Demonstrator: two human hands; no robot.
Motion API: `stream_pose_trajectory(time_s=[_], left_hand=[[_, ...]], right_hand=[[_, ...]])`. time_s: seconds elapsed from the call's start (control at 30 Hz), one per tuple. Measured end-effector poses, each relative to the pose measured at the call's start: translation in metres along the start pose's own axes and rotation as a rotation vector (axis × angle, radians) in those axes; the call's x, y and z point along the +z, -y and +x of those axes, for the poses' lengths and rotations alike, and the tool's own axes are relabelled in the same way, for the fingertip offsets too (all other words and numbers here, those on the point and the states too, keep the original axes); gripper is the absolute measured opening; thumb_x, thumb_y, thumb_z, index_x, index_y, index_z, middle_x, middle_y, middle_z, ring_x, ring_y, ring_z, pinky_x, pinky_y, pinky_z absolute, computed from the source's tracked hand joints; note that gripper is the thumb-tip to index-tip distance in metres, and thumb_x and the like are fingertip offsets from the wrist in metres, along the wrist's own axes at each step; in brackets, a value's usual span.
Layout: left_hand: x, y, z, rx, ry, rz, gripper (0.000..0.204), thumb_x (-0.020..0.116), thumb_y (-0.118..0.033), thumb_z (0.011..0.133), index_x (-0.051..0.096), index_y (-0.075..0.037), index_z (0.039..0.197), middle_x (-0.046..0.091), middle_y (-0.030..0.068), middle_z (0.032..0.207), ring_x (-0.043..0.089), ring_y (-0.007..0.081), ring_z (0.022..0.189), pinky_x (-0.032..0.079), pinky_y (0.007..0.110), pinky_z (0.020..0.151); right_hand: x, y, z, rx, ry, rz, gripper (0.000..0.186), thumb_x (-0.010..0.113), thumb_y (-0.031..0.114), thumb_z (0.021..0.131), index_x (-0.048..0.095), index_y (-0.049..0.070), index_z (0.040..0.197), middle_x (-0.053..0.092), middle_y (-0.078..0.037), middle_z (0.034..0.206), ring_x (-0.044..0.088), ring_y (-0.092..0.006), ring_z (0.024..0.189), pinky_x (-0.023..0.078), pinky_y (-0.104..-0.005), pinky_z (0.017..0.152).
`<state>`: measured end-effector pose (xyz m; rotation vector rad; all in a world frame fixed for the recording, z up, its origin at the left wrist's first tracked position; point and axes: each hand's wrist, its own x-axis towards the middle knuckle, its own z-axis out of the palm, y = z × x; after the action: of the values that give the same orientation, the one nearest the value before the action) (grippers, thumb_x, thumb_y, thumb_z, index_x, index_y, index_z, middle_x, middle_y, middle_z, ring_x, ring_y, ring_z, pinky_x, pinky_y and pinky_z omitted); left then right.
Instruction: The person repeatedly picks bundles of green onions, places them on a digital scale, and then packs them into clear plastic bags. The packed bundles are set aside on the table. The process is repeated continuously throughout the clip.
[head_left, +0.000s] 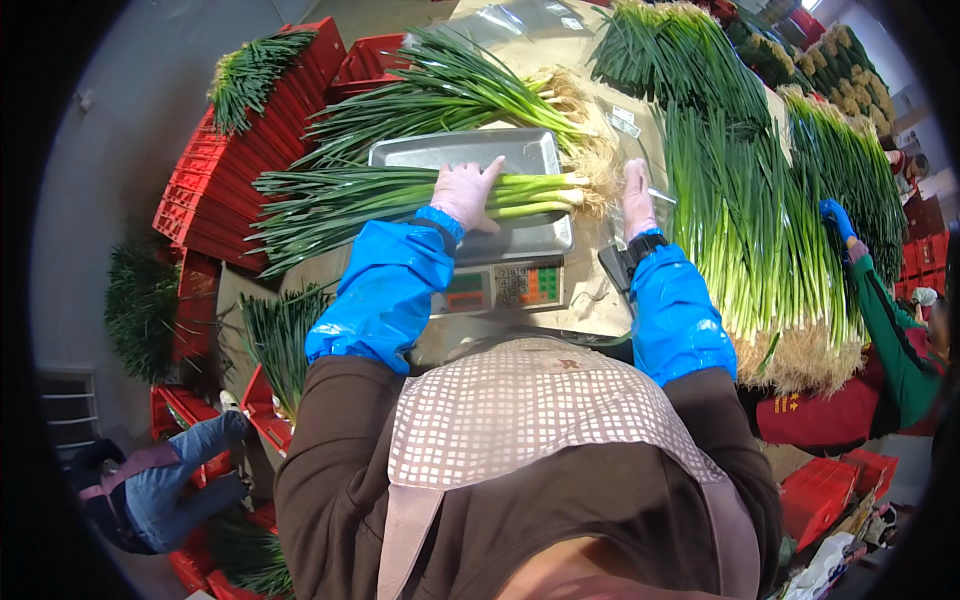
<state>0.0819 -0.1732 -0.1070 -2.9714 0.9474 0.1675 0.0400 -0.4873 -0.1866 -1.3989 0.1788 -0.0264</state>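
Checked apron [520,410] hides the scale's [500,285] front edge; left hand [467,192] lies flat, fingers spread, on onions [400,195]; right hand [636,197] flat on table [600,300].

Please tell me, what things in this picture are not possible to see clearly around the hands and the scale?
Head view:
- Left hand: its palm lies on the green onion bunch, so the grip underneath is hidden.
- Right hand: what its fingertips touch on the table is too small to tell.
- Scale: display figures too small; the apron covers its front edge.
- Scale tray: partly hidden by onions.
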Motion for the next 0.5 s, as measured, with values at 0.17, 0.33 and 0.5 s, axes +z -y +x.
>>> stream_pose_trajectory(time_s=[0.17, 0.33, 0.5], left_hand=[[-0.004, 0.003, -0.010, 0.020, -0.109, -0.030, 0.123, 0.087, -0.051, 0.055, 0.018, -0.023, 0.153, 0.049, 0.0179, 0.134, 0.044, 0.0356, 0.129, 0.029, 0.057, 0.109], [-0.018, 0.012, -0.060, -0.038, -0.255, -0.090, 0.126, 0.088, -0.050, 0.053, 0.016, -0.027, 0.154, 0.036, 0.0196, 0.149, 0.025, 0.0408, 0.143, 0.017, 0.059, 0.114], [-0.037, 0.026, -0.142, -0.066, -0.705, -0.380, 0.088, 0.083, -0.028, 0.069, 0.041, -0.006, 0.143, 0.048, 0.0196, 0.140, 0.037, 0.0393, 0.135, 0.031, 0.046, 0.112]], right_hand=[[0.000, -0.030, 0.018, -0.253, -0.132, -0.119, 0.060, 0.045, 0.042, 0.101, 0.040, -0.001, 0.143, 0.045, -0.013, 0.145, 0.042, -0.0199, 0.133, 0.028, -0.0301, 0.114], [-0.051, -0.050, -0.019, -0.295, -0.324, -0.627, 0.047, 0.047, 0.021, 0.103, 0.037, 0.001, 0.144, 0.046, -0.017, 0.144, 0.045, -0.0250, 0.133, 0.033, -0.0308, 0.112], [-0.057, -0.065, -0.096, 0.125, 0.191, -1.492, 0.074, 0.057, 0.050, 0.090, 0.032, 0.014, 0.149, 0.028, -0.018, 0.154, 0.024, -0.0336, 0.144, 0.024, -0.0461, 0.116]])
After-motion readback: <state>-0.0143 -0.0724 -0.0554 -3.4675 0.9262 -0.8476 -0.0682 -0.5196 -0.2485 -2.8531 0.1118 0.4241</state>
